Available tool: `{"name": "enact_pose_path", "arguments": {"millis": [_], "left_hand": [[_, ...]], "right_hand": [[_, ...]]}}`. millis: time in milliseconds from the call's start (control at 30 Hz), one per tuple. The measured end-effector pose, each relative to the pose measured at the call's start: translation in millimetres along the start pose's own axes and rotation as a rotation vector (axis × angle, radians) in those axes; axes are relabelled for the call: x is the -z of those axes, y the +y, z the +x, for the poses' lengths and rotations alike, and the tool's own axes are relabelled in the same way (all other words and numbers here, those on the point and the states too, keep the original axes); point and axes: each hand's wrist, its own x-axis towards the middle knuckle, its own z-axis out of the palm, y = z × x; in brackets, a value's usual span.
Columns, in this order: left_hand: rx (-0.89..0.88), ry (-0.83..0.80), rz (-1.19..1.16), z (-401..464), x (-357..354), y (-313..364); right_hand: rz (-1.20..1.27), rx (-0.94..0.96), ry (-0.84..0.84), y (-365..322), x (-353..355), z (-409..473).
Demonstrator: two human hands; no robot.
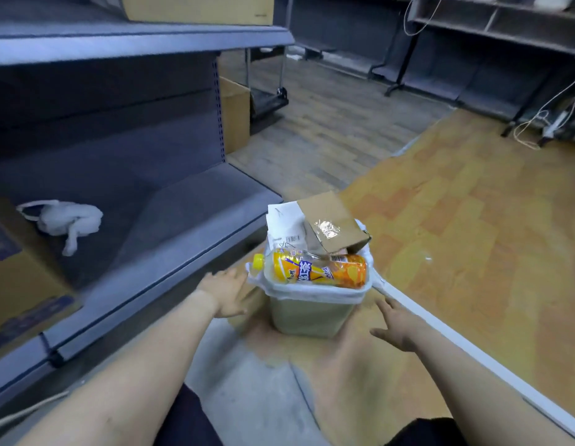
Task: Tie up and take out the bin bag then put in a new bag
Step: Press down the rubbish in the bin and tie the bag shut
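A small pale bin [307, 315] stands on the floor in front of me, lined with a white bag [315, 292] folded over its rim. It is overfull: an orange drink bottle [315, 268] lies across the top, with a piece of cardboard [332, 225] and white papers [284, 228] sticking up behind it. My left hand [226, 292] reaches with straight fingers to the bin's left side, close to the bag's edge. My right hand [395, 326] hovers, fingers spread, just right of the bin, holding nothing. A crumpled white bag [69, 220] lies on the low shelf at left.
A grey metal shelf unit [170, 220] runs along the left, with cardboard boxes [19, 278] on it. A white strip [447, 333] crosses the floor to the right of the bin. More shelving and loose cables [543, 123] stand at the back right.
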Motion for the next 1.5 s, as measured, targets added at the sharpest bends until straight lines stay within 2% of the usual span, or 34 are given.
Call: {"name": "enact_pose_path", "arguments": {"millis": [167, 367, 500, 667, 767, 900, 1000, 1167, 1267, 1400, 1500], "left_hand": [[0.052, 0.077, -0.007, 6, 8, -5], [0.023, 0.196, -0.088, 7, 31, 6], [0.040, 0.152, -0.052, 4, 10, 5], [0.085, 0.185, -0.198, 5, 12, -7], [0.070, 0.175, -0.230, 7, 12, -8], [0.030, 0.147, -0.303, 11, 12, -4], [0.009, 0.107, -0.347, 8, 20, 0], [0.004, 0.122, -0.432, 11, 17, -6], [-0.005, 0.120, -0.440, 11, 16, -8], [-0.010, 0.121, -0.444, 9, 15, -10], [-0.006, 0.124, -0.452, 9, 14, -12]], "right_hand": [[0.049, 0.023, 0.100, 0, 6, 8], [0.139, 0.023, 0.166, -5, 13, 4], [0.216, -0.020, 0.150, 3, 4, 0], [0.404, -0.041, 0.193, 12, 5, 3], [0.687, -0.043, 0.235, 16, 13, 11], [0.911, -0.090, 0.400, 23, 38, 15], [0.908, -0.033, 0.516, 7, 56, 13], [0.756, 0.116, 0.673, -30, 82, 15], [0.730, 0.109, 0.728, -51, 92, 25], [0.920, 0.033, 0.664, -71, 92, 43], [0.937, -0.017, 0.577, -75, 85, 51]]}}
